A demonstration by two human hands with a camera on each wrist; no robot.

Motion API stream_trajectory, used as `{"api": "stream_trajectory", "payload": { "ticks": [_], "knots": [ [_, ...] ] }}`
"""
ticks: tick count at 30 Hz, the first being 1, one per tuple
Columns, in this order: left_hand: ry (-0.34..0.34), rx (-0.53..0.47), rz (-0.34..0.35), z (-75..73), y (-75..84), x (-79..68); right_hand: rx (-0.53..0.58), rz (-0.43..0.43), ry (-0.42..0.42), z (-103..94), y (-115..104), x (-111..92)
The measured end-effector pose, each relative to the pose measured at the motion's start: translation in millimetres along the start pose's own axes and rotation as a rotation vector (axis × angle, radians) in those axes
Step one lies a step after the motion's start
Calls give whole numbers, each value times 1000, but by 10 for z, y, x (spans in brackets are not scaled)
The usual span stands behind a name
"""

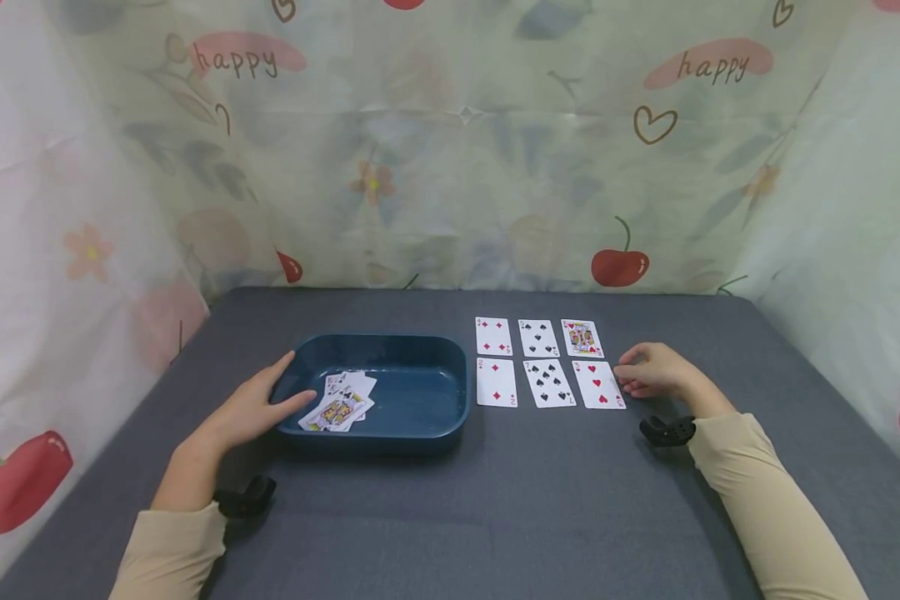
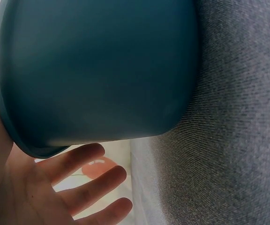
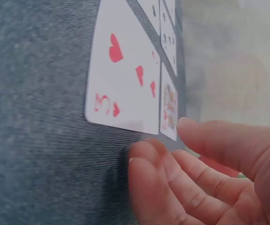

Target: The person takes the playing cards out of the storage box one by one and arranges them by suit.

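Note:
My left hand (image 1: pixel 251 406) holds the left rim of a dark blue rectangular basin (image 1: pixel 420 437), thumb over the rim and fingers along the outside. In the left wrist view, those fingers (image 2: pixel 95 185) reach past the basin's corner. A loose pile of playing cards (image 1: pixel 341 406), a face card on top, lies inside at the left. My right hand (image 1: pixel 660 371) is beside the three of hearts (image 1: pixel 600 385), which lies face up on the table. In the right wrist view, its fingers are loosely bent near the card's edge, with nothing between thumb and fingertips.
Other face-up cards share two rows of three: a four of diamonds (image 1: pixel 492 337), a spade card (image 1: pixel 538 339) and a red king (image 1: pixel 582 339) behind; a two of diamonds (image 1: pixel 497 383) and a seven of spades (image 1: pixel 549 383) in front. Patterned curtains (image 1: pixel 457 192) enclose the grey table (image 1: pixel 495 517).

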State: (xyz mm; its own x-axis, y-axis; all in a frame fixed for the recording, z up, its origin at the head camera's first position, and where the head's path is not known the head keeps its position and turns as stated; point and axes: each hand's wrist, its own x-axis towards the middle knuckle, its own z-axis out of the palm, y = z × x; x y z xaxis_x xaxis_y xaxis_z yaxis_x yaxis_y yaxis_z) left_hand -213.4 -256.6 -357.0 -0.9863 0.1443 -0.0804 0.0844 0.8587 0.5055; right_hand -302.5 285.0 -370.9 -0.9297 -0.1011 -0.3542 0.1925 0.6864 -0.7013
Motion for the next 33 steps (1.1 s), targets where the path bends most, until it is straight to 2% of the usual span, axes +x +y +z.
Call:
{"api": "stream_trajectory", "payload": {
  "ticks": [5,12,17,27,33],
  "knots": [
    [-5,-2,-9,4,-6,3,-55,-33,24,5,-104,-22],
    [-4,2,-13,12,-16,17,-92,-225,4,141,-401,-84],
    [-6,8,-18,13,-12,20,-102,-331,-25,298,-651,-60],
    [0,20,-13,14,-4,12,-64,-473,-113,724,-1274,-48],
    [-4,12,-4,5,-4,8,-49,-525,-172,952,-1598,-19]
  ]
}}
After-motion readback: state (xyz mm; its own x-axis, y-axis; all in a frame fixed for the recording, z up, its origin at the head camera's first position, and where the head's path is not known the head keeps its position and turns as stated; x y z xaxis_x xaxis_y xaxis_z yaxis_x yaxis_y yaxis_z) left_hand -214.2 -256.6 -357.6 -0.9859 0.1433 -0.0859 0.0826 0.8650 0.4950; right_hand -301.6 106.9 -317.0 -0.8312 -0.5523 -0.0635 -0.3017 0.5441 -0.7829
